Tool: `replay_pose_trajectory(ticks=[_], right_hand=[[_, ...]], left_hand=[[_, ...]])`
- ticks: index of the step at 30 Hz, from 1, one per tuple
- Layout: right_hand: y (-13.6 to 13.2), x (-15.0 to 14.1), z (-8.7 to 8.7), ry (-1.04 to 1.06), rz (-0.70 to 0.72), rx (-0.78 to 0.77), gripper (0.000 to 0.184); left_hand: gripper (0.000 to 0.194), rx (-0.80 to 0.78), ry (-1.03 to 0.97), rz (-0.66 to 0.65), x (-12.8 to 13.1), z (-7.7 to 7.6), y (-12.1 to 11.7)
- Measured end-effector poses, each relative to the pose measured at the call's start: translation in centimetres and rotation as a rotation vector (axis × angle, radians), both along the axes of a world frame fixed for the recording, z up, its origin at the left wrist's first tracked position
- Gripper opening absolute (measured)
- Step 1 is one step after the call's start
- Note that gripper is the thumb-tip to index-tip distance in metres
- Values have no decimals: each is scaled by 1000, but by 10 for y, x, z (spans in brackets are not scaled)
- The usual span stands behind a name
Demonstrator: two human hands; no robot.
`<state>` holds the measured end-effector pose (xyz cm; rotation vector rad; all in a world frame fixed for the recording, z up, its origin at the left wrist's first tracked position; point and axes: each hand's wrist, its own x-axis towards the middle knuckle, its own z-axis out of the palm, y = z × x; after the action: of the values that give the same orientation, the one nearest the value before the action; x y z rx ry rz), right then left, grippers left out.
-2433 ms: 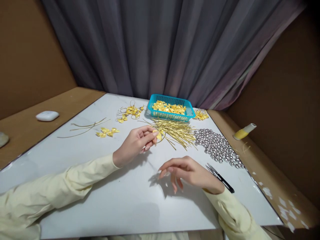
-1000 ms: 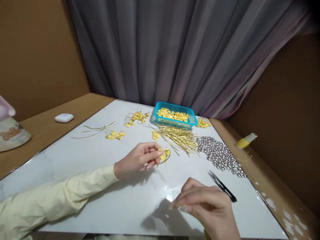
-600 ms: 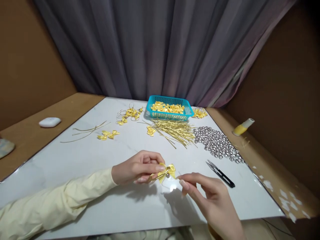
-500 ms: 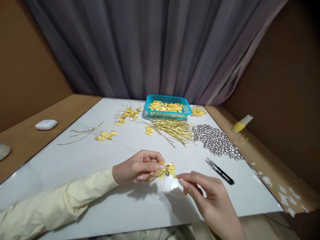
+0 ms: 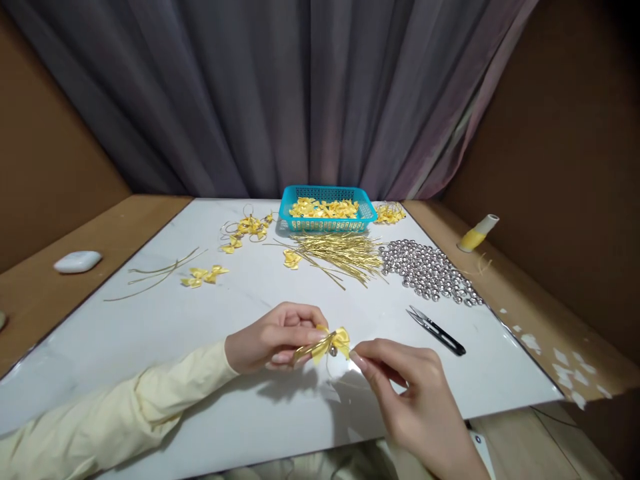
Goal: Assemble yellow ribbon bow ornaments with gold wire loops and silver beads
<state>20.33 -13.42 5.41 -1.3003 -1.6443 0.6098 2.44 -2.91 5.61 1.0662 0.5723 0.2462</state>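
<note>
My left hand [image 5: 273,335] pinches a small yellow ribbon bow [image 5: 334,343] with a gold cord and a silver bead at its middle, held just above the white board [image 5: 165,333]. My right hand [image 5: 413,400] sits right of the bow, thumb and forefinger pinched at its right edge, apparently on a thin thread that I can barely make out. Both sleeves are pale yellow.
At the back stands a teal basket [image 5: 367,217] of yellow bows. In front of it lie a bundle of gold cords [image 5: 345,253], a heap of silver beads [image 5: 430,272] and black snips [image 5: 436,329]. Loose bows [image 5: 203,275] lie left; a white case [image 5: 77,261] and a yellow spool [image 5: 477,234] rest on the wood.
My left hand brought the bow from near the gold cords toward me. My right hand lifted off the board and closed in on the bow's right side.
</note>
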Motion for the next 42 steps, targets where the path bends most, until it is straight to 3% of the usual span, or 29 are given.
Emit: replay_pose_trajectory(ticks=[16,26,42], right_hand=[[0,0,-2,33,32,-13,18],[0,4,-3,27,83,-67,18],[-1,3,-2,47,45,-115,19]], left_hand=[[13,19,-40,2,3,-1,-1],[8,-42,-75,-63,2,-3,0],[8,-21,-109,-36,4,-6,0]])
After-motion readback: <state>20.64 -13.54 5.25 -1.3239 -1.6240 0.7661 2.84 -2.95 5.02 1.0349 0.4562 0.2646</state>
